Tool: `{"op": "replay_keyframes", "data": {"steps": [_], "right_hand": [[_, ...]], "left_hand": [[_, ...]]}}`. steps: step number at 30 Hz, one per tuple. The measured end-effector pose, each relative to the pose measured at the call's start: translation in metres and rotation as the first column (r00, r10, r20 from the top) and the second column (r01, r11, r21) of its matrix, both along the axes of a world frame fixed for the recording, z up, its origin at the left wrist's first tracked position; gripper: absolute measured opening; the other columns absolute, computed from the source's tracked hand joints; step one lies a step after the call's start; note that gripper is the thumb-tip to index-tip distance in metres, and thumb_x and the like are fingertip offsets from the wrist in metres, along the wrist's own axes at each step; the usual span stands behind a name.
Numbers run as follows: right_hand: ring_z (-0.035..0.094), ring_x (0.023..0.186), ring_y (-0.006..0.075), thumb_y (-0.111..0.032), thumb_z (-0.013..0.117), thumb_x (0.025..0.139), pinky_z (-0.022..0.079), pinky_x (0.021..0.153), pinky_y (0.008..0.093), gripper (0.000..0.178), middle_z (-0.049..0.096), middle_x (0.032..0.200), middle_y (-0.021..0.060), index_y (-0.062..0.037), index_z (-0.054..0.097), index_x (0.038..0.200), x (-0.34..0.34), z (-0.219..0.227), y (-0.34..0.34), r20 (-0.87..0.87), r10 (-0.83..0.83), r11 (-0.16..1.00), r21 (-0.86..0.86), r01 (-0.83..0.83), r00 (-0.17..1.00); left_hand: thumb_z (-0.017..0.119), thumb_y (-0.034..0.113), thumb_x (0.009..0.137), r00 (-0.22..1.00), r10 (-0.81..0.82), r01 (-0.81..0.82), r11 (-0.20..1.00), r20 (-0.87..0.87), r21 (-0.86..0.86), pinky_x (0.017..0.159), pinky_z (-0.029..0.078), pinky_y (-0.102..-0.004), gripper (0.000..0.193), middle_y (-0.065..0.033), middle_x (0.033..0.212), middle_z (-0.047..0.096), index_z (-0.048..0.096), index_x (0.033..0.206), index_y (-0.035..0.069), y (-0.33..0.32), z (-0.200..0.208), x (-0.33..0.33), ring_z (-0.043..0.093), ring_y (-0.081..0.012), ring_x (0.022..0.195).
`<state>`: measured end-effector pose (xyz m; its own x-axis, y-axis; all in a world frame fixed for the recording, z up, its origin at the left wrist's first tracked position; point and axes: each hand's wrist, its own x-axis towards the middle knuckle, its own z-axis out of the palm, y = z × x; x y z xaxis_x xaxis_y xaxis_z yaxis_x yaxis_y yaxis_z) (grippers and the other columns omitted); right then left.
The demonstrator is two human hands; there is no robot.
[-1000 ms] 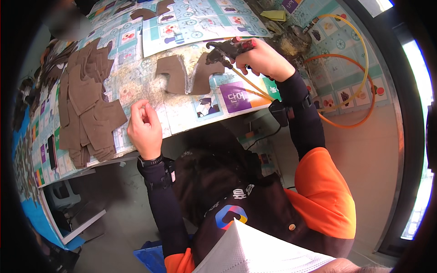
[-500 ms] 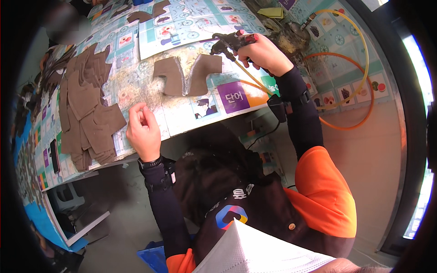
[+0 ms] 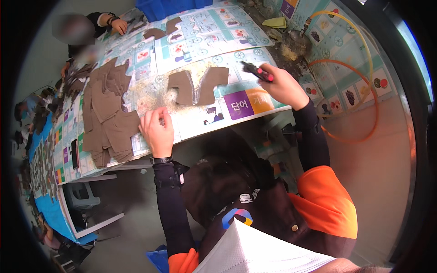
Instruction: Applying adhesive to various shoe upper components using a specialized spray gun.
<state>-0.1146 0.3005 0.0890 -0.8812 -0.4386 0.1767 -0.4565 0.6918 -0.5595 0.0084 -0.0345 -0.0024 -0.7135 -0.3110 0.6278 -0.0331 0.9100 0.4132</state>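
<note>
V-notched brown piece [image 3: 208,90] lies on table [image 3: 191,123]; right hand [image 3: 286,87] wrapped round black tool [image 3: 256,71], right of piece, clear of it; left hand [image 3: 158,132] left of piece on near side, fingers curled, can't tell if pinching anything; I'd pin piece's outer edge with left hand, keep pale notch edges [image 3: 195,98] flat, tool light and level

Brown piece [image 3: 207,88], blue crate [image 3: 173,9]
</note>
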Motion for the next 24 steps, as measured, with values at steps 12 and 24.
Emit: {"op": "replay_keyframes", "data": {"steps": [12,24], "right_hand": [[0.052,0.113,0.0381,-0.004,0.060,0.070,0.039,0.101,0.0464,0.051,0.056,0.117,0.0172,-0.0030,0.057,0.121,0.015,-0.059,0.042,-0.442,-0.310,0.945,-0.048,0.322,0.842],[0.054,0.105,0.0311,0.004,0.057,0.064,0.037,0.096,0.0431,0.026,0.059,0.100,0.0076,-0.0079,0.061,0.088,0.024,-0.085,-0.009,-0.581,-0.393,0.898,-0.409,0.161,0.712]], "left_hand": [[0.066,0.023,0.092,0.948,-0.136,0.086,0.980,0.287,0.180,0.069,0.049,-0.0434,0.022,-0.0169,0.076,0.064,0.069,0.094,0.001,0.030,0.041,-0.050,0.064,-0.0350,0.073],[0.062,0.018,0.100,0.910,-0.308,0.412,0.610,-0.277,0.676,0.052,0.044,-0.0230,0.018,-0.0062,0.078,0.069,0.065,0.100,0.000,-0.026,0.137,-0.160,0.056,-0.0074,0.055]]}}
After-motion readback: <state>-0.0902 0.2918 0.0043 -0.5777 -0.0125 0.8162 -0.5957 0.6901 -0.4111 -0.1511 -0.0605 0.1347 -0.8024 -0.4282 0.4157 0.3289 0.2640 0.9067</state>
